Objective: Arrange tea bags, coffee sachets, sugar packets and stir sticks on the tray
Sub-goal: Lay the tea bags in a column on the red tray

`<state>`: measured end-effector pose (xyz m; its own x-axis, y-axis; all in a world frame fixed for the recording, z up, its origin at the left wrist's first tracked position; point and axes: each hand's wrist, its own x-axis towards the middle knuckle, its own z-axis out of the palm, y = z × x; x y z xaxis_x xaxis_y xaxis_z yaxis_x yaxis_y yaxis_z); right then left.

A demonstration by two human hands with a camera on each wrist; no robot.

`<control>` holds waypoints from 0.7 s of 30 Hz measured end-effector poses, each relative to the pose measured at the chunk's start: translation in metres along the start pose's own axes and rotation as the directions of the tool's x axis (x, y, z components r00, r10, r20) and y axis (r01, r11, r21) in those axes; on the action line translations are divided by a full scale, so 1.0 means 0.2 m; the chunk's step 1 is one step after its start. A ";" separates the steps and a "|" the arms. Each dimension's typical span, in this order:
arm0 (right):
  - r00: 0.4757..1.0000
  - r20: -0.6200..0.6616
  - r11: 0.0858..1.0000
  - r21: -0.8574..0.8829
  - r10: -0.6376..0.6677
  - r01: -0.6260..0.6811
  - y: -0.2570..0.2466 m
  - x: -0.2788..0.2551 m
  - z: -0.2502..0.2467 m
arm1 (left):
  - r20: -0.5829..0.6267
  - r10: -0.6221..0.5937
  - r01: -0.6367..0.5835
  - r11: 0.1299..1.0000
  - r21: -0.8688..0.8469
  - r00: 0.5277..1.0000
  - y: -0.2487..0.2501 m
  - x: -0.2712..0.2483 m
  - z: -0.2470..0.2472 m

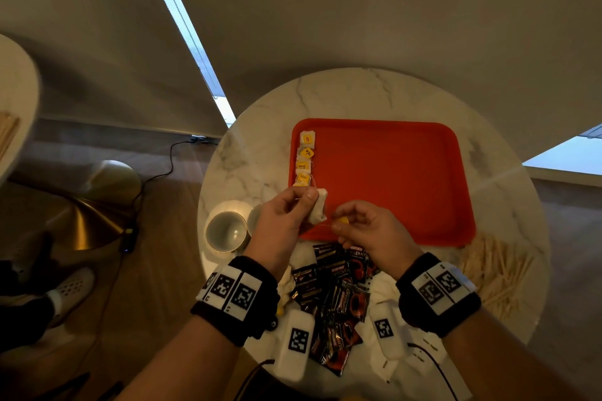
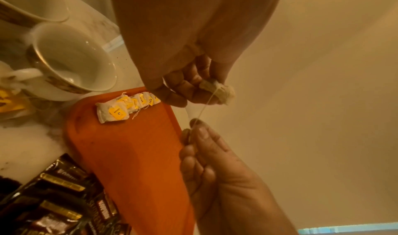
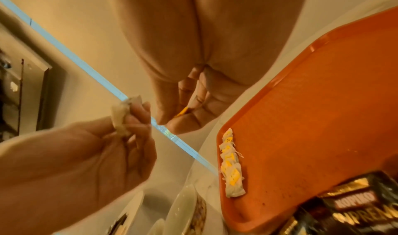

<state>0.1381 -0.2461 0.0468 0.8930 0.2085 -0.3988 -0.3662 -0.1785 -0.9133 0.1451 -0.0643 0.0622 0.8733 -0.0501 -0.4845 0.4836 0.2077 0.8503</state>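
Note:
An orange tray lies on the round marble table. Several tea bags with yellow tags lie in a column along its left edge, also seen from the wrists as tea bags and tea bags. My left hand pinches a white tea bag above the tray's near left corner. That tea bag hangs from the fingertips. My right hand pinches its yellow tag, the string taut between both hands. The tag shows between thumb and finger.
Dark coffee sachets are heaped at the near table edge. Wooden stir sticks lie scattered at the right. Two white cups stand left of the tray. White packets lie near my wrists. A gold lamp base stands on the floor.

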 end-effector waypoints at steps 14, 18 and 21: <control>0.939 -0.222 0.947 -0.245 -0.262 0.207 -0.13 -0.01 0.04 | 0.031 0.078 -0.084 0.937 0.340 0.996 -0.06 0.00 0.00; 0.901 -0.152 0.872 -0.358 -0.405 0.332 -0.11 -0.01 0.05 | -0.015 0.077 -0.070 0.953 0.296 0.997 -0.06 0.01 0.01; 0.899 -0.082 0.835 -0.414 -0.430 0.362 -0.09 -0.01 0.05 | -0.034 0.002 0.002 0.992 0.125 0.999 -0.06 0.03 0.01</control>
<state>0.1403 -0.2337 0.0635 0.9818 0.1852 0.0414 0.1258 -0.4715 -0.8728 0.1443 -0.0684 0.0487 0.8720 -0.0162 -0.4893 0.4888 0.0839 0.8683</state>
